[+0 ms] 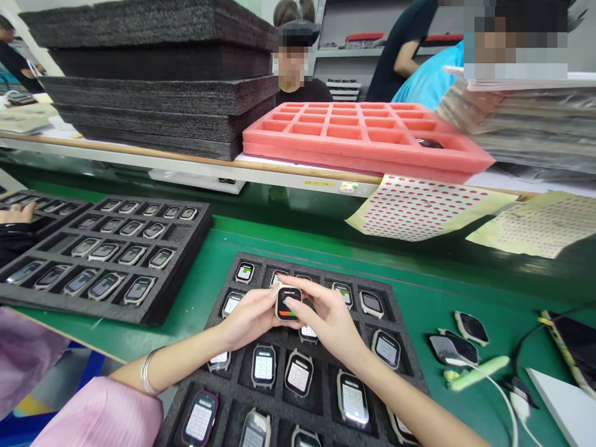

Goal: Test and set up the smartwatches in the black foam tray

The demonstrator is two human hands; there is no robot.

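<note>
I hold a small square watch body (288, 303) with a lit screen above a black foam tray (410, 372). My left hand (249, 318) grips its left side. My right hand (328, 318) closes on its right side, with a finger pressed on the screen. The tray's pockets below hold several more watch bodies (263, 366), most with lit screens.
A second black foam tray (179, 273) of watch bodies lies at the left, with another person's hand (16, 214) by it. Loose watch bodies (470, 327), a green-tipped cable (475, 372) and a dark device lie at the right. Pink foam tray (367, 133), black foam stack (158, 74), dotted sticker sheets (419, 208) and people stand behind.
</note>
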